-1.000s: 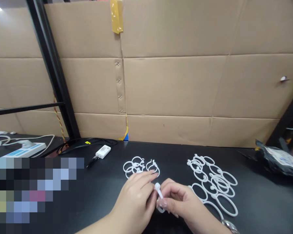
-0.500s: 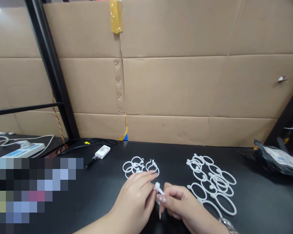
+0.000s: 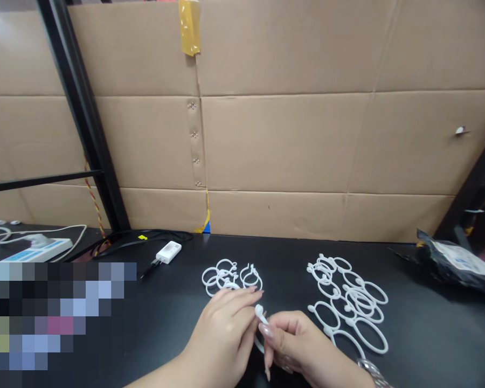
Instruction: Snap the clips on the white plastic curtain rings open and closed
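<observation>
Both my hands meet at the near edge of a black table and pinch one white plastic ring between them. My left hand grips it from the left, fingers closed. From the right, my right hand holds the same ring with curled fingers. Only the ring's small knob end shows above my fingertips. A small pile of white rings lies just beyond my left hand. A larger spread of white rings lies to the right of my right hand.
A cardboard wall closes off the back of the table. A white adapter with a black cable lies at the left, a power strip farther left. A black plastic bag sits at the right edge. A black frame post rises at the left.
My right hand has turned and shifted slightly down and right, and the ring's knob now sticks up between the fingertips. The piles have not moved.
</observation>
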Demonstrator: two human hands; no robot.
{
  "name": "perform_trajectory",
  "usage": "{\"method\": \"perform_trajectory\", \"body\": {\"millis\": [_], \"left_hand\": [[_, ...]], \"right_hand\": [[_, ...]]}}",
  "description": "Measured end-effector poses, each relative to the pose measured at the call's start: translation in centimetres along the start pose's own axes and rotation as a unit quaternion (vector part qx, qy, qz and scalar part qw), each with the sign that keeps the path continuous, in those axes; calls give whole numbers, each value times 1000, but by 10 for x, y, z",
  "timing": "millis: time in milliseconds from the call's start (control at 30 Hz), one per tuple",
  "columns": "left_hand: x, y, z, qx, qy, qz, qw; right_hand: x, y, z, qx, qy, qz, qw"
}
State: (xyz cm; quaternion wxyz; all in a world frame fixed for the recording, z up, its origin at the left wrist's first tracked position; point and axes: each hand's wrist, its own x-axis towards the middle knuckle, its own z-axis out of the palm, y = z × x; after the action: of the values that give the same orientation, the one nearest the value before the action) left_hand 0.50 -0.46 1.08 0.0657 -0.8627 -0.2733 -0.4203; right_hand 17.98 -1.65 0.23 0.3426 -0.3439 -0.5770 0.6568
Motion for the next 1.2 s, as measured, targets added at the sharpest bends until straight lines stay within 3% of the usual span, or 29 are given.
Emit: {"method": "perform_trajectory", "body": {"millis": [333, 633, 767, 900, 967, 1067, 1200], "left_hand": [[0, 3, -4, -54, -35, -60, 996], [0, 1, 2, -50, -37, -116, 991], [1, -6, 3, -38, -24, -104, 994], [1, -12, 0, -13, -15, -92, 996], [1, -15, -1, 7, -13, -95, 995], [2, -20, -1, 48, -11, -100, 994], [2, -32, -2, 99, -14, -100, 990]], "right_hand": [[-2, -5, 4, -70, 4, -55, 996], [-4, -5, 2, -112, 8, -37, 993], [-3, -3, 3, -120, 34, -36, 991], [-1, -5, 1, -83, 4, -30, 996], [-1, -16, -8, -111, 2, -17, 994], [-2, -40, -39, -222, 57, -12, 973], [-5, -57, -105, -428, 234, -21, 873]]}}
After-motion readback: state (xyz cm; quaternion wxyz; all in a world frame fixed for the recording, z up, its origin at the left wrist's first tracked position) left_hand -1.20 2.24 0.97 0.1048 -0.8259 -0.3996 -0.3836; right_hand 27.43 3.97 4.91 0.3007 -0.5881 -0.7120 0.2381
